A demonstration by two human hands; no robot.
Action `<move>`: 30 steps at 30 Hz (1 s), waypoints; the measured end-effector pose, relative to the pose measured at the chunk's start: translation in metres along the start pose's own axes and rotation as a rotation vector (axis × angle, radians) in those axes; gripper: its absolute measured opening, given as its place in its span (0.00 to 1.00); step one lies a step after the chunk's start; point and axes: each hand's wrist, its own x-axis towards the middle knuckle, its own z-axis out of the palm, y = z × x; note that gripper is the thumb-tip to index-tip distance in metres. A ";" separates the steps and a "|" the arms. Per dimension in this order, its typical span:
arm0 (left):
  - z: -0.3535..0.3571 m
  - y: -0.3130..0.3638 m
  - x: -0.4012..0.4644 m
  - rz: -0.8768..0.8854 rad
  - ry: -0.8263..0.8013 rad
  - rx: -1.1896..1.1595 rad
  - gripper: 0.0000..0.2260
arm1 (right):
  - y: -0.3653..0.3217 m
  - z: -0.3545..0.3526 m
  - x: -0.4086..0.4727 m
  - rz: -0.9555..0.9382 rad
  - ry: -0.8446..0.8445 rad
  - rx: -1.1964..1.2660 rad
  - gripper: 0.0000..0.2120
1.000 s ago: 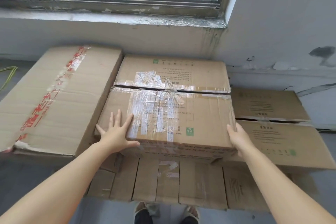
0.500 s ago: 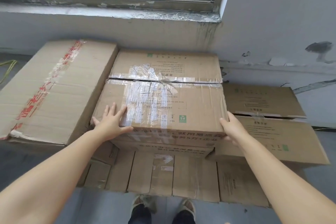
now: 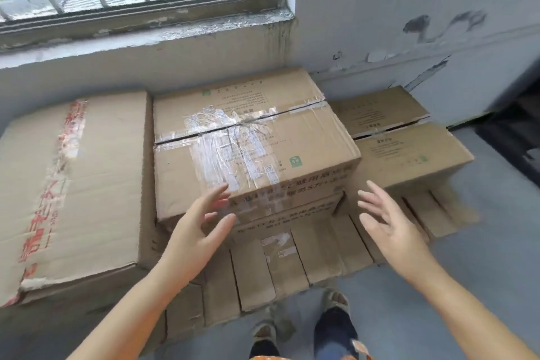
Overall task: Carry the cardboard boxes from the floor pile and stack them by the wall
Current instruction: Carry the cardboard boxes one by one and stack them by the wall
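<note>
A taped cardboard box point(image 3: 248, 140) sits on top of a stack against the wall under the window. A large box with red tape point(image 3: 73, 184) lies to its left, touching it. A lower box point(image 3: 403, 149) stands to its right. My left hand point(image 3: 198, 231) hovers just in front of the taped box's near face, fingers spread and holding nothing. My right hand point(image 3: 388, 222) is off the box's right corner, open with spread fingers, in front of the lower box.
A row of lower boxes point(image 3: 277, 266) fronts the stack near my feet point(image 3: 330, 327). The window sill point(image 3: 146, 38) and wall point(image 3: 409, 9) stand behind. Grey floor point(image 3: 467, 257) extends right, with a dark opening point(image 3: 520, 137) at the far right.
Both hands have let go of the taped box and pulled back toward me. The view has swung to the right, and the box stays on the stack.
</note>
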 end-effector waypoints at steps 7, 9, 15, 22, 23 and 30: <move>0.001 -0.005 -0.062 -0.031 -0.158 -0.110 0.17 | 0.006 0.034 -0.163 0.145 0.462 0.254 0.24; 0.013 -0.003 -0.074 -0.016 -0.248 -0.109 0.18 | 0.011 0.048 -0.204 0.199 0.625 0.292 0.24; 0.072 0.030 -0.099 0.126 -0.563 -0.069 0.19 | 0.020 0.068 -0.302 0.311 0.995 0.345 0.23; 0.170 0.087 -0.176 0.279 -0.835 -0.082 0.19 | 0.031 0.047 -0.438 0.356 1.336 0.350 0.23; 0.186 0.095 -0.195 0.292 -0.873 -0.088 0.19 | 0.035 0.044 -0.463 0.373 1.376 0.349 0.23; 0.297 0.150 -0.351 0.353 -1.105 -0.141 0.16 | 0.056 0.024 -0.644 0.537 1.615 0.340 0.22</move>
